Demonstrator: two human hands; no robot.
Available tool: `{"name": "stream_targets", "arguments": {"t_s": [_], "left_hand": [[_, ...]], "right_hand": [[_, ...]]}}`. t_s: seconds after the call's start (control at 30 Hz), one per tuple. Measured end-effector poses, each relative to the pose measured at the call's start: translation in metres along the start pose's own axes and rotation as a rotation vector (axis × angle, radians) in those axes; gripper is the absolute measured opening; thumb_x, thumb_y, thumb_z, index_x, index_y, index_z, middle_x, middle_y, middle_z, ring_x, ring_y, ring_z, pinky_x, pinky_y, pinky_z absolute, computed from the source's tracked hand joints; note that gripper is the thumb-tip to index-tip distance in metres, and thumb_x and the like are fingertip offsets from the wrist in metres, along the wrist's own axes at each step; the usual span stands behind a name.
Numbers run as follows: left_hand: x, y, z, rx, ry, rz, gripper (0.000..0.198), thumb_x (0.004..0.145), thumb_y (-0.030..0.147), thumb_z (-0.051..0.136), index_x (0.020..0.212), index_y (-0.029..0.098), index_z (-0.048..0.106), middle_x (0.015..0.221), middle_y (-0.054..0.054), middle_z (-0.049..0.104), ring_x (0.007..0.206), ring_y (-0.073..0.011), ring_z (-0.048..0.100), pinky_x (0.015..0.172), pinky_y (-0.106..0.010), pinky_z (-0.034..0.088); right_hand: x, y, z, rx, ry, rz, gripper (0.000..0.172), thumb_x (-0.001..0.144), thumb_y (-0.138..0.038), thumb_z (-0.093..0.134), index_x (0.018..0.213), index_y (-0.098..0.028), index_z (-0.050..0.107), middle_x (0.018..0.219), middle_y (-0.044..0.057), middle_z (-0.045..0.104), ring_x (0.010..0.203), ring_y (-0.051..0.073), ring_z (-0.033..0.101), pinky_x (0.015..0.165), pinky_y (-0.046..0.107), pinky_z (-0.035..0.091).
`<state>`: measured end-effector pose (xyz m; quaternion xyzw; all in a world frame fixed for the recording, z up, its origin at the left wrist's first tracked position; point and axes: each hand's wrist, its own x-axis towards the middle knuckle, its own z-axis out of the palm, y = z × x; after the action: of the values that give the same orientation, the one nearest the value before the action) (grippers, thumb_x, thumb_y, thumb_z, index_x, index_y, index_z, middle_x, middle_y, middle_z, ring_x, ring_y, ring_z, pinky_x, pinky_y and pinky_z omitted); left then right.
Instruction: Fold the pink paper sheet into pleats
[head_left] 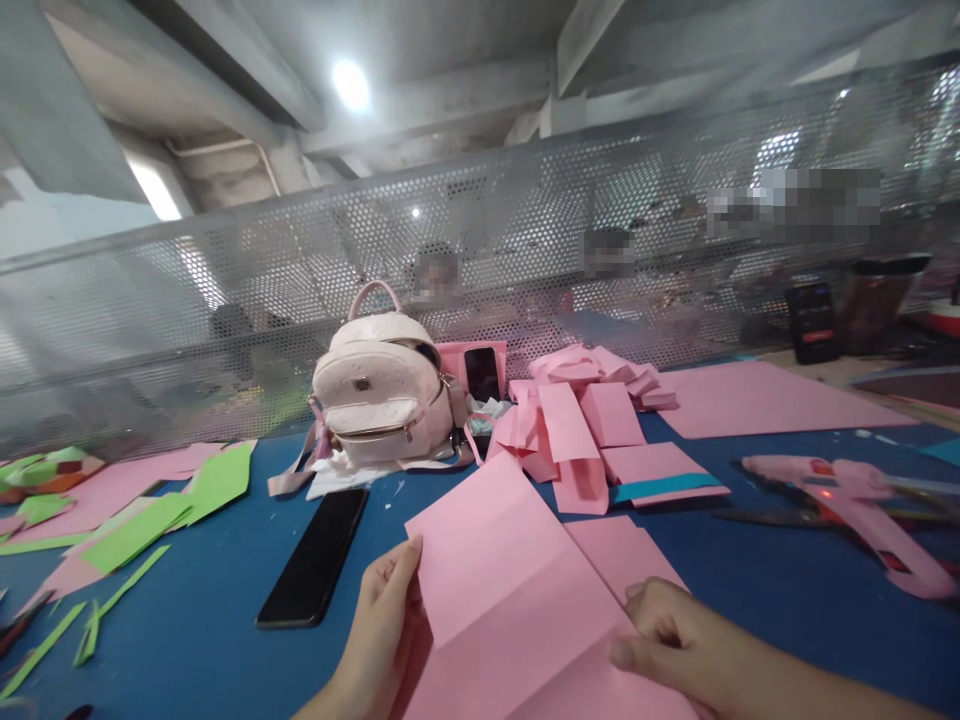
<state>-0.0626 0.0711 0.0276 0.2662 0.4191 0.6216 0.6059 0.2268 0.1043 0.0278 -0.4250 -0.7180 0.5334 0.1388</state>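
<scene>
A creased sheet of pink paper (517, 590) is held between my two hands, low in the middle of the view. My left hand (390, 600) is closed on its left edge, thumb on top. On the opposite edge, my right hand (667, 630) pinches the sheet between thumb and curled fingers. Another pink piece (626, 555) lies flat just behind the right hand. Farther back sits a heap of folded pink paper strips (574, 430), with a blue strip (667, 487) across one piece. The near end of the held sheet runs out of view.
A black phone (315, 560) lies left of my left hand. Behind it stands a white backpack (386, 390). Green paper pieces (221, 485) lie at left. A pink glue gun (855, 500) rests at right, its light glowing. A perforated metal screen (300, 290) borders the blue table (217, 650).
</scene>
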Motion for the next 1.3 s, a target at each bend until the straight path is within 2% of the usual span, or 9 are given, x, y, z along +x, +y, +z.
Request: {"name": "stream_targets", "arguments": {"t_s": [0.1,0.2,0.4,0.57,0.63,0.73,0.93,1.13,1.3], "left_hand": [[0.002,0.001,0.000,0.000,0.045,0.021,0.036,0.071,0.046,0.085,0.072,0.016,0.065,0.061,0.003,0.056,0.054,-0.0103,0.050,0.053,-0.020,0.040],[0.007,0.003,-0.003,0.016,0.064,0.039,0.038,0.066,0.044,0.087,0.067,0.016,0.062,0.058,0.004,0.053,0.050,-0.0089,0.046,0.051,-0.020,0.037],[0.010,0.004,-0.006,0.047,0.072,0.066,0.038,0.065,0.044,0.088,0.063,0.016,0.061,0.052,0.006,0.050,0.047,-0.0093,0.045,0.049,-0.021,0.035],[0.013,0.006,-0.008,0.046,0.075,0.087,0.037,0.068,0.046,0.086,0.071,0.015,0.066,0.060,0.003,0.056,0.054,-0.0105,0.050,0.053,-0.021,0.039],[0.016,0.006,-0.010,0.043,0.066,0.097,0.036,0.070,0.045,0.085,0.071,0.014,0.067,0.062,0.003,0.057,0.057,-0.0108,0.052,0.055,-0.021,0.041],[0.019,0.005,-0.014,0.043,0.054,0.101,0.033,0.072,0.043,0.084,0.077,0.014,0.069,0.066,0.001,0.061,0.061,-0.0118,0.054,0.058,-0.021,0.044],[0.017,0.005,-0.015,0.064,0.060,0.102,0.035,0.073,0.046,0.083,0.076,0.014,0.069,0.068,0.000,0.064,0.061,-0.0124,0.055,0.057,-0.022,0.043],[0.016,0.007,-0.012,0.095,0.068,0.118,0.038,0.069,0.049,0.084,0.074,0.015,0.068,0.067,0.000,0.062,0.062,-0.0131,0.055,0.059,-0.022,0.044],[0.016,0.006,-0.011,0.161,0.056,0.144,0.041,0.071,0.054,0.081,0.071,0.016,0.065,0.064,0.001,0.057,0.059,-0.0120,0.050,0.057,-0.022,0.041]], "right_hand": [[0.004,-0.001,-0.002,0.111,-0.081,0.027,0.071,0.072,-0.087,0.054,0.054,-0.023,0.029,0.038,-0.010,0.028,0.031,0.006,0.033,0.037,0.021,0.019],[0.009,0.002,-0.004,0.199,-0.102,-0.010,0.070,0.070,-0.087,0.056,0.056,-0.023,0.034,0.038,-0.010,0.032,0.032,0.007,0.040,0.036,0.019,0.023],[0.015,0.010,-0.007,0.094,-0.050,0.000,0.074,0.075,-0.085,0.054,0.041,-0.023,0.030,0.030,-0.005,0.036,0.024,0.004,0.026,0.030,0.021,0.011],[0.013,0.006,-0.007,0.289,-0.135,-0.099,0.064,0.074,-0.074,0.067,0.052,-0.021,0.039,0.037,-0.006,0.046,0.029,0.005,0.037,0.037,0.018,0.029],[0.011,0.004,-0.008,0.242,-0.132,-0.087,0.061,0.076,-0.071,0.067,0.054,-0.020,0.043,0.041,-0.006,0.048,0.030,0.005,0.036,0.036,0.018,0.028],[0.009,0.002,-0.010,0.118,-0.112,-0.050,0.063,0.081,-0.071,0.061,0.049,-0.019,0.043,0.039,-0.005,0.046,0.029,0.004,0.032,0.033,0.018,0.019],[0.009,-0.002,-0.009,0.263,-0.165,-0.086,0.054,0.072,-0.065,0.074,0.061,-0.018,0.050,0.049,-0.003,0.056,0.035,0.007,0.046,0.039,0.018,0.032],[0.008,0.002,-0.012,0.241,-0.193,-0.087,0.058,0.074,-0.070,0.069,0.060,-0.018,0.047,0.051,-0.001,0.058,0.034,0.005,0.043,0.033,0.015,0.026],[0.007,-0.004,-0.012,0.247,-0.236,-0.121,0.056,0.073,-0.069,0.071,0.064,-0.017,0.051,0.054,-0.001,0.056,0.040,0.008,0.048,0.042,0.019,0.036]]}}
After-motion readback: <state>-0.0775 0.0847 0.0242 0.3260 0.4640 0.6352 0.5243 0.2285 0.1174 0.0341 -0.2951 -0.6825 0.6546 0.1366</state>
